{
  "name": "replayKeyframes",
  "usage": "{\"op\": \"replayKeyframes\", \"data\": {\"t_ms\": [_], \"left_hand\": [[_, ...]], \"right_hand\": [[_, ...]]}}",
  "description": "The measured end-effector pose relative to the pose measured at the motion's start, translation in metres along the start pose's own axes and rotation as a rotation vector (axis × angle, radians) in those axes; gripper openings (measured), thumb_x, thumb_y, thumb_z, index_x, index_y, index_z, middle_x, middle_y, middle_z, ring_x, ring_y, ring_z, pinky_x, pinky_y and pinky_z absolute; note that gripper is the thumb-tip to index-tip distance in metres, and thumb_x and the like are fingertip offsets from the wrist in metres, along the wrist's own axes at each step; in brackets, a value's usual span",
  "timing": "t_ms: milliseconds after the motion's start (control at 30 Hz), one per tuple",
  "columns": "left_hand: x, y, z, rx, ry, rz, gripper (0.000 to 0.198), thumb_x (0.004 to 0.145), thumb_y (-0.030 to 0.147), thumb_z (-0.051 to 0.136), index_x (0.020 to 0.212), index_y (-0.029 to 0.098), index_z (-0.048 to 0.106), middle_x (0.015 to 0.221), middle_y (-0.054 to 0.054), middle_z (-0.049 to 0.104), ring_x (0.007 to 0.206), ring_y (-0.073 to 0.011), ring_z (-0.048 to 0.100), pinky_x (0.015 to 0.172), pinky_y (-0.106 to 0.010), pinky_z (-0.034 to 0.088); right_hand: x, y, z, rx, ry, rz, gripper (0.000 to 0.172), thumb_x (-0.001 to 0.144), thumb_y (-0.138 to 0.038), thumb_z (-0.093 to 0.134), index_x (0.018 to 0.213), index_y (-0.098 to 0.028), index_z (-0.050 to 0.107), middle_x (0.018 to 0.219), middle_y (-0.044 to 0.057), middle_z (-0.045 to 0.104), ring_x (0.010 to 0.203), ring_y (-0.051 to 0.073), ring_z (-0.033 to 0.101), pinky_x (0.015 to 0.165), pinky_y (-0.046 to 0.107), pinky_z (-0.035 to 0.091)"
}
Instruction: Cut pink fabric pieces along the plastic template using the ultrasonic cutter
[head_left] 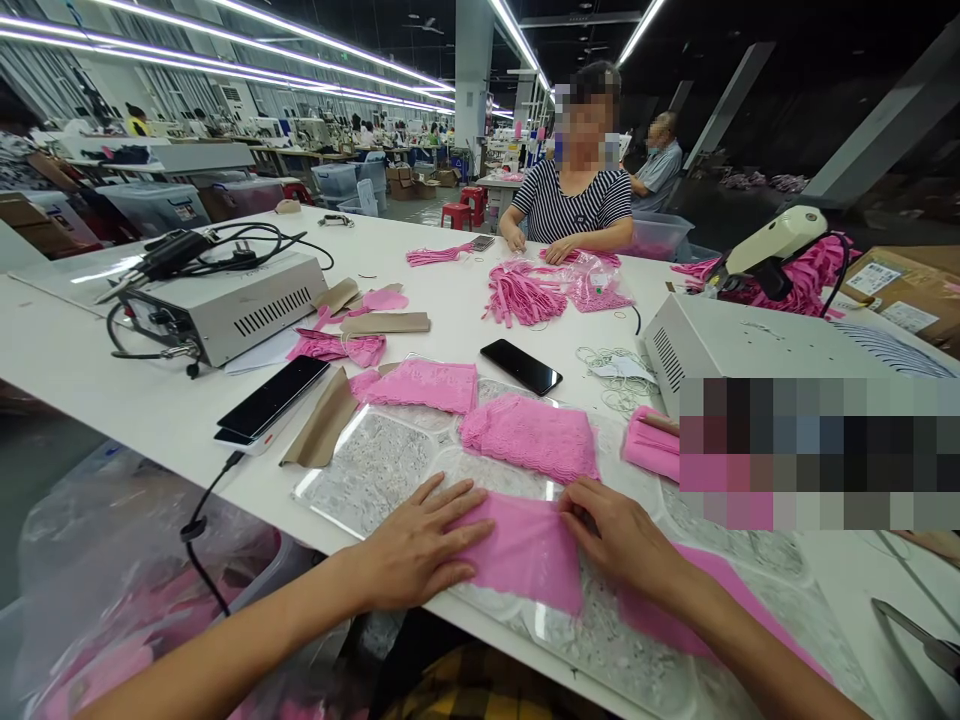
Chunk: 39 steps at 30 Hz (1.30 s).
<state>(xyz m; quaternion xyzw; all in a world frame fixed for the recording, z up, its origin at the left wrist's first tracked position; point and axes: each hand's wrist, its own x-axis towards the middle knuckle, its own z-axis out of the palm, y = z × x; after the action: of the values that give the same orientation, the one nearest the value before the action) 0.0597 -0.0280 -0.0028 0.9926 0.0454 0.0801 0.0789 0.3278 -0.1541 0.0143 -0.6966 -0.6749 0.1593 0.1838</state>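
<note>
A sheer pink fabric piece [529, 560] lies flat on the grey stone-patterned mat [375, 470] in front of me. My left hand [424, 545] rests on its left edge with fingers spread. At the upper right corner of the same piece, my right hand [611, 525] pinches the fabric between thumb and fingers. Just beyond my hands sits a folded stack of pink lace [529, 437], with another pink lace piece [424, 385] to its left. More pink fabric [720, 600] stretches out under my right forearm.
A black phone [521, 367] lies behind the lace. Grey boxes with cables stand at left [247, 300] and right [780, 340]. Scissors [919, 640] lie at the right edge. Across the table, a person in a striped top [577, 205] handles pink strips [525, 293].
</note>
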Motion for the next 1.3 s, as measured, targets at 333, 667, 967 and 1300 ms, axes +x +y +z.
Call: {"op": "replayKeyframes", "data": {"t_ms": [333,667,967,1300], "left_hand": [[0.002,-0.002,-0.002,0.0,-0.02,0.01,0.047,0.098,0.041,0.052,0.142,0.026,0.046,0.152,-0.009,0.041,0.142,-0.0316,0.034,0.117,-0.055,0.024],[0.0,-0.004,0.001,0.046,0.009,0.027,0.047,0.1,0.041,0.048,0.144,0.025,0.045,0.151,-0.01,0.042,0.142,-0.0284,0.035,0.118,-0.052,0.022],[0.005,-0.005,-0.007,0.088,0.11,0.098,0.044,0.102,0.033,0.045,0.145,0.024,0.043,0.151,-0.008,0.043,0.142,-0.0245,0.037,0.119,-0.049,0.022],[0.1,0.063,0.006,-0.006,-0.02,0.262,0.044,0.099,0.034,0.051,0.142,0.022,0.047,0.15,-0.006,0.044,0.141,-0.0276,0.038,0.118,-0.049,0.025]], "right_hand": [[0.004,-0.001,-0.003,-0.021,0.036,0.031,0.015,0.087,-0.016,0.044,0.08,-0.021,0.056,0.082,0.002,0.062,0.068,0.015,0.057,0.061,0.028,0.044],[-0.041,-0.008,0.009,-0.035,0.103,-0.125,0.013,0.086,-0.015,0.049,0.088,-0.021,0.06,0.084,0.004,0.063,0.07,0.016,0.061,0.059,0.029,0.051],[-0.103,0.038,-0.025,0.017,0.37,-0.001,0.014,0.091,-0.022,0.053,0.089,-0.024,0.066,0.084,0.003,0.068,0.072,0.014,0.066,0.063,0.023,0.055],[-0.159,0.084,-0.027,-0.13,0.608,0.095,0.016,0.091,-0.026,0.055,0.097,-0.026,0.07,0.089,0.003,0.07,0.082,0.016,0.069,0.07,0.026,0.058]]}}
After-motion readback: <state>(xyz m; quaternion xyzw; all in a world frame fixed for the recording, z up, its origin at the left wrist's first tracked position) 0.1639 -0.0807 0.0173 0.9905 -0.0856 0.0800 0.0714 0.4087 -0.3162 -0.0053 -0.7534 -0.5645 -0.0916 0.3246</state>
